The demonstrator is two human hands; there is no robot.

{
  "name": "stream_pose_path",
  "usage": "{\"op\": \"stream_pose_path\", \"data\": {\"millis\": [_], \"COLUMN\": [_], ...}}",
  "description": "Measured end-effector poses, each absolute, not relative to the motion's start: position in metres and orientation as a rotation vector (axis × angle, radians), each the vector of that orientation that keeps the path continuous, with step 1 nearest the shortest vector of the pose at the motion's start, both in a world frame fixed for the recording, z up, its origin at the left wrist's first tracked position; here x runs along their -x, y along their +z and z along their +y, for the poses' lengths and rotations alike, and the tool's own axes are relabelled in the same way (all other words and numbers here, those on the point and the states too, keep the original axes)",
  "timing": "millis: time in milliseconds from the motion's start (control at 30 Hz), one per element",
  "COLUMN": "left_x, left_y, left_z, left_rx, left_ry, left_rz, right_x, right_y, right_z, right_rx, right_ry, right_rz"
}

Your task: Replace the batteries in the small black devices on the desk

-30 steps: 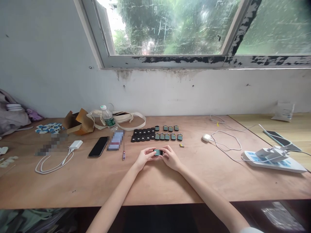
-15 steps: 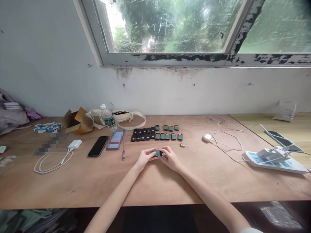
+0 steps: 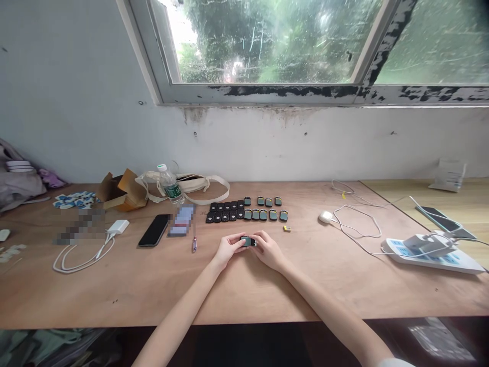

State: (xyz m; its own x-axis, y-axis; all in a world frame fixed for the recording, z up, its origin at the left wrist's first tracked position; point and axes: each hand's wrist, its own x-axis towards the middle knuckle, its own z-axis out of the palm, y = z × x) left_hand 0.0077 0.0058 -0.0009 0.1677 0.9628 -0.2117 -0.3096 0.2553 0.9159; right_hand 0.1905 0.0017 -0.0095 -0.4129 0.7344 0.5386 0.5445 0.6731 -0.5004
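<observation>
My left hand (image 3: 228, 250) and my right hand (image 3: 268, 250) meet over the front middle of the table. Between them is a small black device (image 3: 248, 241) with a grey-green, screen-like face, gripped at its left end by my left fingers and at its right end by my right fingers. Beyond my hands lie several similar devices (image 3: 263, 215) with grey-green faces and yellow bits along an edge. To their left, black oval cases (image 3: 225, 216) form two rows. A yellow battery-like piece (image 3: 287, 229) rests to the right, beyond my right hand.
Left of my hands lie a screwdriver (image 3: 194, 244) and a black phone (image 3: 154, 231). A water bottle (image 3: 170, 184), an open cardboard box (image 3: 124, 191) and a pale strap bag (image 3: 198, 184) stand behind. At right are white cables (image 3: 359, 233) and a power strip (image 3: 424, 259).
The device between my hands has tilted slightly, so its face looks darker. Both hands stay in nearly the same place, and the other things have not moved.
</observation>
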Motion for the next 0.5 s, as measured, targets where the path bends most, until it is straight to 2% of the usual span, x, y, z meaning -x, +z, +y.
{"op": "stream_pose_path", "data": {"millis": [500], "left_x": [-0.0073], "left_y": [-0.005], "left_z": [0.0062], "left_rx": [-0.901], "left_ry": [1.094], "left_rz": [0.917], "right_x": [-0.189], "right_y": [-0.0087], "right_z": [-0.0002], "right_rx": [1.035], "right_ry": [0.254], "right_rz": [-2.094]}}
